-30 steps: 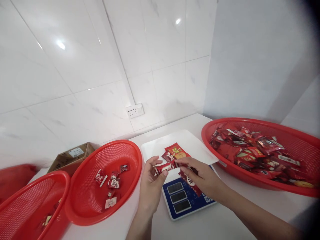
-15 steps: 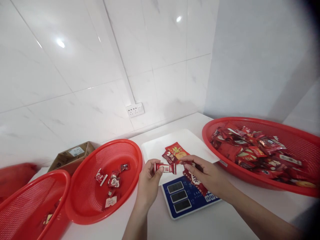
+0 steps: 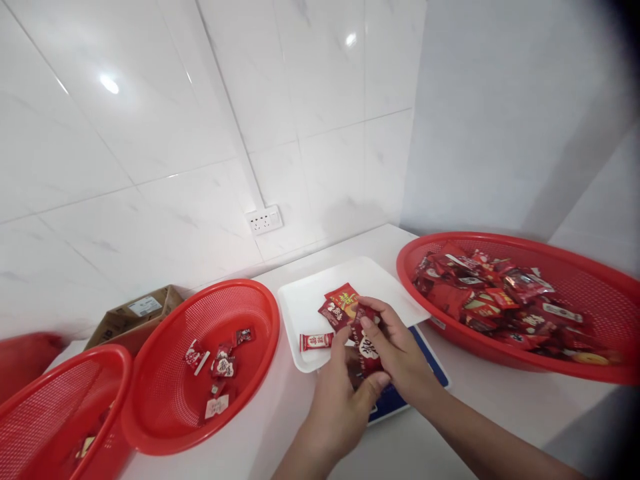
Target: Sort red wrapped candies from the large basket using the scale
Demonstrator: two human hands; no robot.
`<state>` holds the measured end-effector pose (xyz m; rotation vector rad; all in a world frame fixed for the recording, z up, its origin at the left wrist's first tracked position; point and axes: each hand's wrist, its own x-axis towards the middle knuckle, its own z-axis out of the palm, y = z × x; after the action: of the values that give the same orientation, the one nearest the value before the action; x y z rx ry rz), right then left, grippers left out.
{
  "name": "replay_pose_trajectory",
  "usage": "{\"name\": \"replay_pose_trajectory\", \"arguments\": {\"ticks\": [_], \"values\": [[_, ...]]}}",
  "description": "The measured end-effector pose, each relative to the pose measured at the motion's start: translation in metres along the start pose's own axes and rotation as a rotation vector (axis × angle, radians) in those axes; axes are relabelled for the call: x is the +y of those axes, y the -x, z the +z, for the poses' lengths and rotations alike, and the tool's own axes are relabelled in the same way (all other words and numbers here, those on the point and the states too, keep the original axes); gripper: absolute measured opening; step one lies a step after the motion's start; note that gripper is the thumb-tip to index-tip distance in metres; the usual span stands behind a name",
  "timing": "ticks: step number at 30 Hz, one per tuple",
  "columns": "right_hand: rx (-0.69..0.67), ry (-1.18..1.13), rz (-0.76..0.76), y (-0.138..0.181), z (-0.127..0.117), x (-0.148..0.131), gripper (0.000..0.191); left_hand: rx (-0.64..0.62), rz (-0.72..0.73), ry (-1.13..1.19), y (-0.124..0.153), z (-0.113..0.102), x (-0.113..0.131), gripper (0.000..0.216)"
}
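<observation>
Room over tray (image 3: 370, 270) back; hands (image 3: 340, 400) block front.

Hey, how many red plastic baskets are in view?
3: the left basket at the lower-left edge, the middle basket beside it, and the right basket at the right edge, heaped with wrapped packets. Any nested underneath would be hidden.

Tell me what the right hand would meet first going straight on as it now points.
Probably the red packet with yellow-green lettering on the white scale tray, just beyond the right hand; height is hard to judge, so it might pass over.
</observation>
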<state>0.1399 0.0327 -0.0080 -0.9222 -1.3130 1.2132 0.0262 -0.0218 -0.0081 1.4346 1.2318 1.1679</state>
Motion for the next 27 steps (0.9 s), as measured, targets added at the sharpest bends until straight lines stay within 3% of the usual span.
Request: {"name": "replay_pose_trajectory", "arguments": {"ticks": [3,7,11,13,19,24,27], "values": [[-0.036,-0.132,0.044,0.001,0.002,0.0,0.047,0.067,-0.029,0.137,-0.004,0.001,-0.002,0.045],[-0.06,-0.406,0.181,-0.002,-0.005,-0.003,0.055,0.059,-0.076,0.274,-0.01,-0.014,0.004,0.038],[0.009,-0.441,0.268,-0.006,-0.012,-0.006,0.082,0.084,-0.059,0.238,-0.012,-0.028,0.008,0.031],[0.026,-0.433,0.28,-0.006,-0.015,-0.007,0.086,0.086,-0.046,0.215,-0.013,-0.032,0.008,0.03],[0.014,-0.439,0.317,-0.006,-0.016,-0.004,0.071,0.138,-0.03,0.184,-0.015,-0.04,0.007,0.026],[-0.009,-0.507,0.289,-0.008,-0.018,-0.004,0.032,0.227,-0.049,0.283,-0.015,-0.043,0.005,0.039],[-0.033,-0.51,0.284,-0.01,-0.02,-0.002,0.025,0.226,-0.054,0.286,-0.015,-0.042,0.004,0.041]]}}
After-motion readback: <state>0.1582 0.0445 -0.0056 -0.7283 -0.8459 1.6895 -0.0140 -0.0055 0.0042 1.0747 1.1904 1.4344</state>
